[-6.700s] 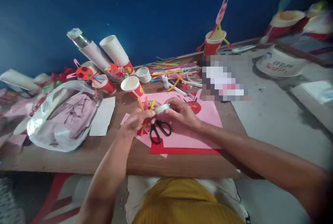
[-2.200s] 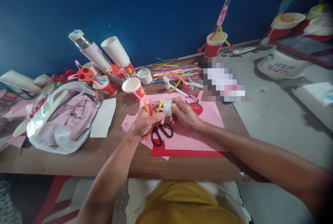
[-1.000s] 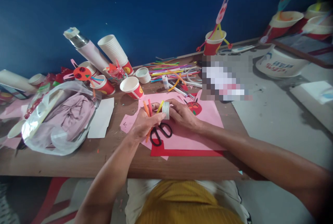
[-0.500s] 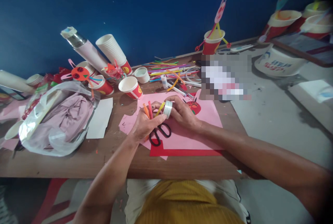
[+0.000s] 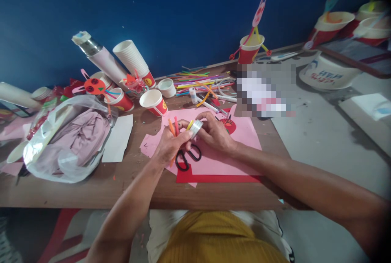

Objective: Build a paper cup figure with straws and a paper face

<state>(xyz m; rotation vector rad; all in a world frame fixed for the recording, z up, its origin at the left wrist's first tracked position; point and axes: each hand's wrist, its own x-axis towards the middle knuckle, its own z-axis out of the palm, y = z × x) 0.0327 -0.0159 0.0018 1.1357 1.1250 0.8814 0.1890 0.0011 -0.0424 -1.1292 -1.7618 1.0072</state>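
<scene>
Over a pink paper sheet (image 5: 226, 161), my two hands meet. My left hand (image 5: 171, 145) is closed around thin bendy coloured sticks: an orange one (image 5: 171, 127), a red one (image 5: 176, 125) and a yellow one (image 5: 190, 125). A small roll of clear tape (image 5: 196, 128) is between the hands, gripped by my right hand (image 5: 215, 132), with my left thumb against its side. Just below the hands lie scissors, their black handles (image 5: 194, 153) showing and their blades hidden. Red paper (image 5: 214, 179) sticks out beneath the pink sheet.
Behind the hands are a paper cup (image 5: 152, 102), a pile of coloured sticks (image 5: 204, 82) and pens (image 5: 207, 103). To the left are a plastic bag (image 5: 67, 165) with cloth, white card (image 5: 117, 141) and stacked cups (image 5: 131, 59). A cup figure (image 5: 250, 49) stands near the wall.
The tape roll has tilted and turned between my hands, and its face now points more upward. The fingers have shifted slightly; the table things stay put.
</scene>
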